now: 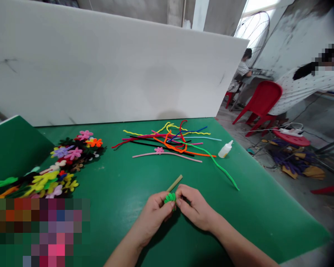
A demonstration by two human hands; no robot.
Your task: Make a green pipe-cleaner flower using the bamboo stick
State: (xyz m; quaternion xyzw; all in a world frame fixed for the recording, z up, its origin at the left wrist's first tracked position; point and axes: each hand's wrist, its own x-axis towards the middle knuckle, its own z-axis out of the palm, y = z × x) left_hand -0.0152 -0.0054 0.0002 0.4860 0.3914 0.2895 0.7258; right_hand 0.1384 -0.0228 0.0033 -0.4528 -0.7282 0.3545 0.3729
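Both my hands meet near the front middle of the green table (122,185). My left hand (153,215) and my right hand (193,207) pinch a small bright green pipe-cleaner coil (170,197) wound round a thin wooden stick (174,183). The stick pokes up and away from my fingers toward the far right. Both hands have their fingers closed on the coil.
A loose pile of coloured pipe cleaners (169,139) lies further back, with a pink flower (159,150) on one and a long green one (219,165) trailing right. A small glue bottle (225,149) lies beside them. Finished pipe-cleaner flowers (64,163) crowd the left. People sit beyond on red chairs (260,102).
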